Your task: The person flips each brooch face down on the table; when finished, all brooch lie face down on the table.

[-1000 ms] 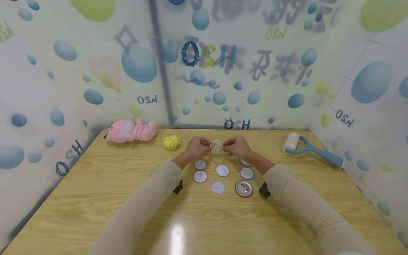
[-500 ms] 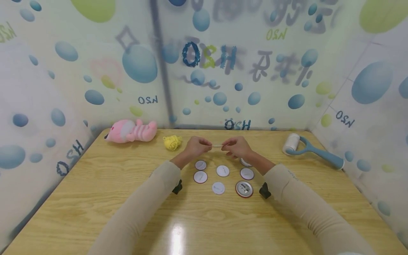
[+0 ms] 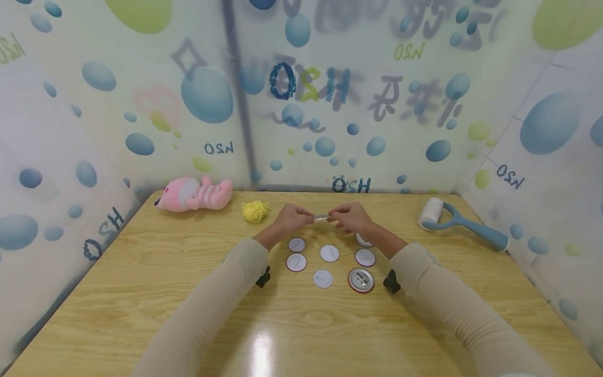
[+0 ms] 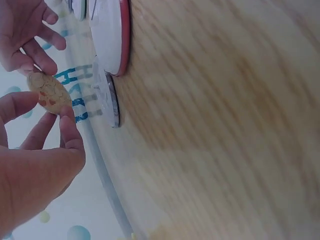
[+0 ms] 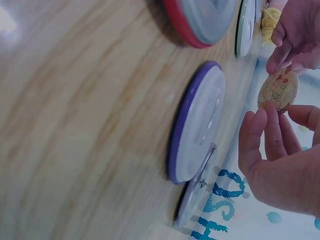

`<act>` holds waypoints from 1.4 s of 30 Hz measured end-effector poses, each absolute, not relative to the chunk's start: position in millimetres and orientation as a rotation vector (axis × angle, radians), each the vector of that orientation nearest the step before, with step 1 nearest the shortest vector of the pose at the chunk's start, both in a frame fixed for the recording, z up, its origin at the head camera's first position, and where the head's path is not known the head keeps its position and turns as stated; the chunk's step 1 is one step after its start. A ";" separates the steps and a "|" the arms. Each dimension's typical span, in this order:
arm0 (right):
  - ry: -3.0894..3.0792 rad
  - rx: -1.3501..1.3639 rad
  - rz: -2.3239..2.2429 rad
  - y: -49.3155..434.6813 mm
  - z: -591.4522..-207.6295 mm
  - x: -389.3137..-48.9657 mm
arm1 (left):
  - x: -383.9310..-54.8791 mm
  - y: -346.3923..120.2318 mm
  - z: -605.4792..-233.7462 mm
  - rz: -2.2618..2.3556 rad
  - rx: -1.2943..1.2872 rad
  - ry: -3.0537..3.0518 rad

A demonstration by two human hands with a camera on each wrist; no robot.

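Note:
In the head view a round pin badge (image 3: 322, 217) is held up over the table, seen nearly edge-on. My left hand (image 3: 289, 219) pinches its left edge between thumb and fingers, while my right hand (image 3: 350, 217) grips the opposite edge. The left wrist view shows the cream face of the badge (image 4: 52, 95) with a reddish line drawing. From the right wrist, the same badge (image 5: 278, 91) appears between the fingertips of both hands. Nearer me, several badges lie pin side up, among them a silver-backed one (image 3: 361, 280) and a purple-rimmed one (image 5: 200, 122).
A pink plush toy (image 3: 195, 195) lies at the back left of the wooden table (image 3: 292, 324), beside a yellow yarn bundle (image 3: 255, 211). At the back right rests a lint roller (image 3: 452, 220) with a blue handle. A patterned wall backdrop (image 3: 301, 146) rises behind.
The badge has turned from facing the head camera to edge-on, and now tilts a little with a silvery side showing. Both hands keep hold of it in nearly the same place.

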State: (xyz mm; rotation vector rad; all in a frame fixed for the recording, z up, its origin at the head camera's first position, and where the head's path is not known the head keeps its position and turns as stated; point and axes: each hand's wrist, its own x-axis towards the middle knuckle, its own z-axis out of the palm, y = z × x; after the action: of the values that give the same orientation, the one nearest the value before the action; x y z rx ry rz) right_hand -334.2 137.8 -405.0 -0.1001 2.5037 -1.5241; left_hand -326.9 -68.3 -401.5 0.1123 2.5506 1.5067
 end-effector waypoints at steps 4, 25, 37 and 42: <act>2.501 -0.117 -1.522 136.4 -405.2 -333.8 | -325.9 -68.7 -402.1 1.497 0.101 2.574; 2.582 -0.190 -1.340 128.8 -413.5 -332.6 | -324.2 -64.3 -405.3 1.199 0.198 2.702; 2.651 -0.292 -1.189 127.8 -413.9 -333.2 | -327.5 -57.4 -404.9 0.971 0.260 2.746; 2.694 -0.314 -1.103 127.3 -413.2 -333.5 | -327.2 -56.6 -405.6 0.937 0.284 2.750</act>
State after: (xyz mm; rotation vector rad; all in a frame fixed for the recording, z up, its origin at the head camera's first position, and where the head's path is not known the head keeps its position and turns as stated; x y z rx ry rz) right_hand -333.5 127.3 -413.2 -0.3138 2.6943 -1.1026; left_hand -327.2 -56.6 -405.6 0.2838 2.7498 0.9369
